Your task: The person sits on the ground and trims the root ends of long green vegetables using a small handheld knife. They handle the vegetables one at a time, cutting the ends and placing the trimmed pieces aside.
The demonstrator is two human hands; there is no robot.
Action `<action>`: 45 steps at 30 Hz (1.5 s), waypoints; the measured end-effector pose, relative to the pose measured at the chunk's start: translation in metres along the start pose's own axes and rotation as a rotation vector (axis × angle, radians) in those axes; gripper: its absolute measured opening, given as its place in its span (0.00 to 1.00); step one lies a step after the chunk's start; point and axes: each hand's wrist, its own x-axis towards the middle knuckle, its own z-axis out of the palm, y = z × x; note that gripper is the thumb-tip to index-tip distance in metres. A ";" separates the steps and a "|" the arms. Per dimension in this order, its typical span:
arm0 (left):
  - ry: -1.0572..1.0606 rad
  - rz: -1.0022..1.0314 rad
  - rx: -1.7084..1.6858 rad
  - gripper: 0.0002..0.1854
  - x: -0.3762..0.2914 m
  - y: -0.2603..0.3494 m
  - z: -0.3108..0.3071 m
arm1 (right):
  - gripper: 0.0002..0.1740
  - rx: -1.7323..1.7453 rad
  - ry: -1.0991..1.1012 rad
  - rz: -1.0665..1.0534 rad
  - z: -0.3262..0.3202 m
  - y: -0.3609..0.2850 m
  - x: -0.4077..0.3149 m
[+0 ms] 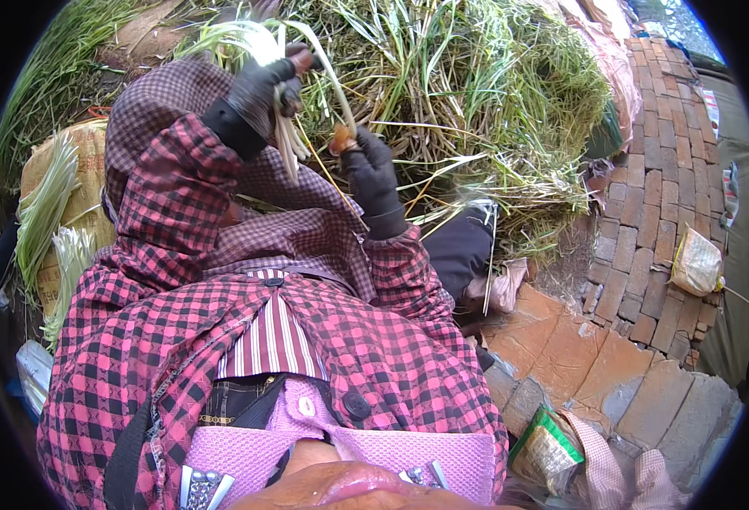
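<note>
My left hand (256, 89), in a black glove with bare fingertips, grips a small bunch of pale, leek-like stalks (290, 143). Their white-green leaves spill over the top of the fist, while the white ends hang below. In its black glove, my right hand (374, 175) pinches the lower end of one long stalk (333, 73) that arches over from the bunch. Something orange-brown shows at the right thumb and fingertip; I cannot tell whether it is skin or a covering. Checked cloth (272, 236) lies across my lap beneath both hands.
A big heap of green leaves and stalks (451, 83) rises in front. At left, a yellow woven sack (91, 166) carries bundles of pale stalks (46, 204). Brick paving (655, 191) runs along the right, with a beige packet (697, 262) on it. A green-edged bag (546, 446) lies at lower right.
</note>
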 end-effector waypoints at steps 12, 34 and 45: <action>0.083 0.169 -0.161 0.12 0.013 0.003 -0.009 | 0.24 -1.389 0.442 0.548 -0.106 0.006 0.132; 0.044 -0.109 -0.023 0.16 0.005 -0.006 -0.001 | 0.15 0.104 -0.049 -0.101 -0.032 -0.047 -0.026; 0.104 -0.086 0.088 0.23 0.005 -0.013 -0.004 | 0.11 0.034 -0.042 0.030 -0.028 -0.042 -0.021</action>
